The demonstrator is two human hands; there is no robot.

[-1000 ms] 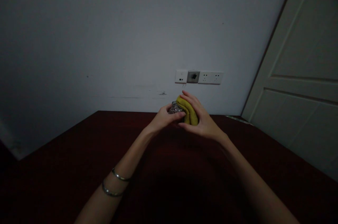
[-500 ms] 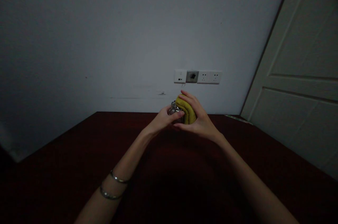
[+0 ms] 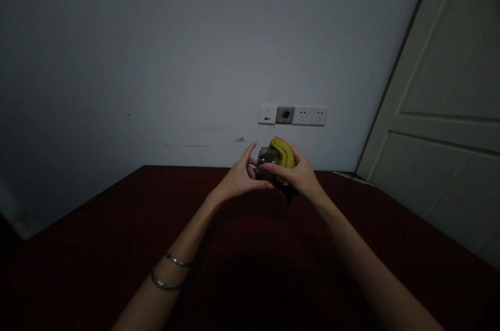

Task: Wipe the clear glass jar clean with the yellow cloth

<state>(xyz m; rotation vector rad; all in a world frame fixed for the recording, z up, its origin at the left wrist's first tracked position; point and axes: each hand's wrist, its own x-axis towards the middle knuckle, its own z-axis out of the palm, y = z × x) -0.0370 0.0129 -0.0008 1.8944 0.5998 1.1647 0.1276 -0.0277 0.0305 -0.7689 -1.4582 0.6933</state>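
A small clear glass object (image 3: 266, 158), perhaps a jar or cup, is tilted in the air above the dark red table (image 3: 175, 216). Against its right side lies a folded yellow cloth (image 3: 287, 153). My right hand (image 3: 302, 172) wraps round the cloth, its thumb pressed on the glass. My left hand (image 3: 240, 175) is just left of the glass, thumb and index finger spread wide. Some of its other fingers reach behind or against the glass; whether they touch it I cannot tell. Two silver bangles (image 3: 167, 281) circle my left forearm.
A pale wall (image 3: 195, 60) rises behind the table. Sockets and a switch (image 3: 292, 115) are set in it, just above the hands. A light panelled door (image 3: 445, 138) stands at the right. A flat strip (image 3: 353, 178) lies by the table's far right edge.
My left thumb and fingers have loosened from the glass and spread apart. The right thumb has moved onto the glass. Glass and cloth have turned and shifted slightly right.
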